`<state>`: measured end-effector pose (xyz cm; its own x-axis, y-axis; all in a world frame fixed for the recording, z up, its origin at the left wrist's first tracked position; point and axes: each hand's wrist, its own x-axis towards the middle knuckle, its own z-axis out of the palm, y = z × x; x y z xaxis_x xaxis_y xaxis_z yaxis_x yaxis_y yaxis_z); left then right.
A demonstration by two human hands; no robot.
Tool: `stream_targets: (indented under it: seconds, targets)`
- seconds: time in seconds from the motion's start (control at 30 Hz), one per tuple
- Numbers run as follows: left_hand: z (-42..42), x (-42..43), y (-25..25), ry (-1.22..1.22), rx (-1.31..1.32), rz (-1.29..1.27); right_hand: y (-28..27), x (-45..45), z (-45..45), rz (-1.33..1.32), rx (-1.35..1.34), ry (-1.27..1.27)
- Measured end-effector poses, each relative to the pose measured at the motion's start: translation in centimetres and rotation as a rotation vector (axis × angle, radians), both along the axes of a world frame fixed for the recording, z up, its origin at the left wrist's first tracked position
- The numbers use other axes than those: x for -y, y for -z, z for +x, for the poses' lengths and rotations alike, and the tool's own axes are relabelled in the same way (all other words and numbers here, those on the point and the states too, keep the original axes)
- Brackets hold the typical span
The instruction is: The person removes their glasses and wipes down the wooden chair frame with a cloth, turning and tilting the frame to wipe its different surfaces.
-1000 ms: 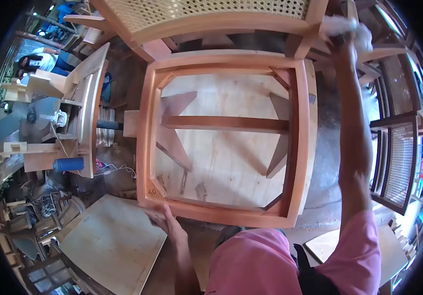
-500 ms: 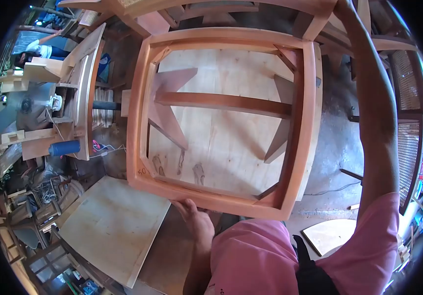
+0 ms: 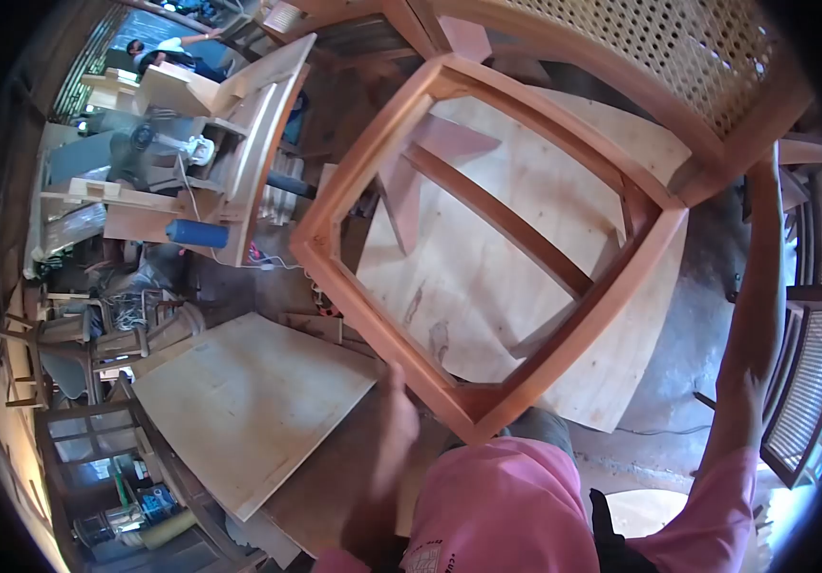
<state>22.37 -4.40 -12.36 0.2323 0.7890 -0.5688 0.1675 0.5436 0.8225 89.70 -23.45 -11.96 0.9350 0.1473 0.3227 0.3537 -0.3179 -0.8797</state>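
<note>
A wooden chair with an open seat frame (image 3: 578, 331) stands turned at an angle over a pale plywood board (image 3: 645, 334). Its woven cane back (image 3: 664, 57) fills the upper right. Through the seat opening a wooden crossbar (image 3: 497, 218) and splayed leg parts show. My left hand (image 3: 397, 406), blurred, is beside the frame's lower left rail; its fingers are smeared and I cannot tell whether they touch it. My right arm reaches up to the right side of the cane back, and the hand is hidden behind that wood.
Another plywood panel (image 3: 253, 406) lies at the lower left. A workbench (image 3: 263, 153) with a blue cylinder (image 3: 196, 233) is at the left. A person (image 3: 177, 57) is beyond it. More cane panels (image 3: 812, 387) stand at the far right.
The chair has turned clockwise in view, its cane back swinging to the upper right. My left hand stays near the lower left rail. My right arm has shifted to the right.
</note>
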Motion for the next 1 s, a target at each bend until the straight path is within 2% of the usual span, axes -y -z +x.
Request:
stream_targets:
  seconds: [0.07,0.17,0.2,0.3,0.33,0.4,0.47,0.63,0.67,0.73,0.77,0.83,0.87,0.9,0.97,1.0]
  targets:
    - [1.0,5.2,-1.2,-0.054,-0.045,-0.005,0.3,1.6,-1.0,0.041,-0.027,0.028]
    - [0.0,6.1,-0.3,-0.081,0.07,0.12,0.8,4.4,-3.3,0.118,-0.06,0.065]
    - [0.1,5.5,-1.8,-0.01,-0.054,0.102,0.9,5.3,-4.2,0.148,-0.072,0.074]
    - [-1.0,2.7,-1.8,0.047,-0.078,0.213,1.2,8.4,-7.4,0.269,-0.108,0.095]
    - [-2.7,1.3,0.5,0.095,-0.281,0.252,1.5,9.8,-8.8,0.332,-0.125,0.104]
    - [-3.0,-1.9,0.9,0.137,-0.348,0.224,1.8,11.9,-11.7,0.448,-0.158,0.106]
    - [-2.1,-5.6,-0.7,0.075,-0.263,-0.096,1.9,13.5,-14.5,0.572,-0.184,0.092]
    - [1.1,-14.6,-0.4,0.386,-0.34,0.312,2.8,17.7,-24.0,0.927,-0.232,-0.034]
    - [2.2,-16.2,-0.7,0.451,-0.354,0.396,3.2,18.1,-26.0,0.876,-0.179,-0.052]
    - [4.9,-18.1,-3.9,0.573,-0.429,0.461,2.6,17.9,-29.8,0.368,0.056,0.111]
    - [5.9,-20.4,-2.2,0.608,-0.415,0.559,2.4,17.7,-31.7,0.135,0.168,0.225]
    - [8.2,-24.4,0.7,0.668,-0.377,0.708,-0.2,14.8,-35.7,0.509,-0.027,0.29]
    - [9.4,-25.3,0.9,0.694,-0.356,0.759,-0.1,14.6,-36.8,0.643,-0.076,0.301]
    - [10.5,-25.1,-0.1,0.699,-0.457,0.754,-0.2,14.3,-37.7,0.777,-0.127,0.312]
    - [11.9,-23.7,-2.6,0.708,-0.66,0.74,-0.8,13.7,-38.8,0.751,-0.133,0.405]
    - [11.5,-23.8,-1.7,0.697,-0.675,0.844,-0.2,14.1,-38.7,0.722,-0.113,0.42]
